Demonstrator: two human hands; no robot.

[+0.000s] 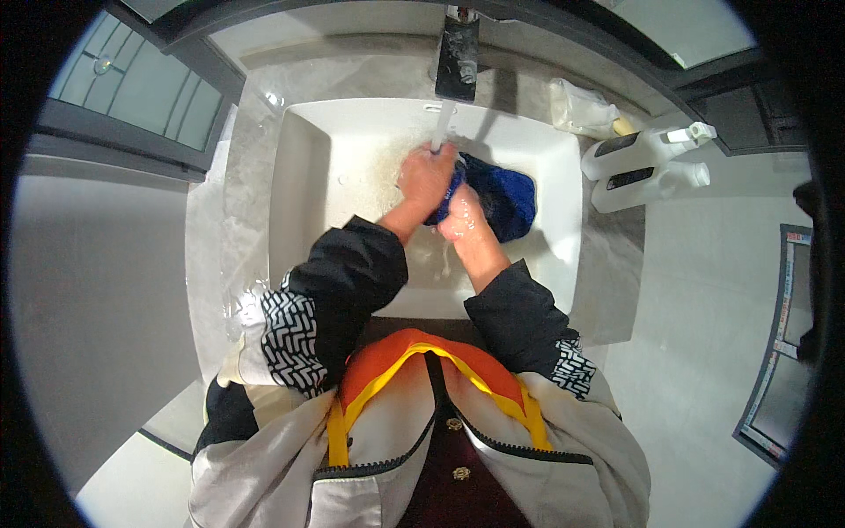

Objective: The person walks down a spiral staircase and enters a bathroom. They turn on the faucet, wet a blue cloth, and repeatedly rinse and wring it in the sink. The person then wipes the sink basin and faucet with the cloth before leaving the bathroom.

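Water runs from a dark faucet (457,63) into a white washbasin (297,198). My left hand (428,177) is under the stream, closed on the left end of a wet dark blue cloth (513,198). My right hand (464,214) grips the same cloth just to the right and slightly nearer to me. The rest of the cloth spreads over the basin's right side. Both hands are wet, and the fingers of each are partly hidden by the cloth and the water. Cloudy water lies in the basin around them.
Two white plastic bottles (634,155), one with a spray head, lie on the grey stone counter (610,264) to the right. Behind them is a crumpled whitish plastic bag (581,109). A dark-framed cabinet (152,79) stands at the back left.
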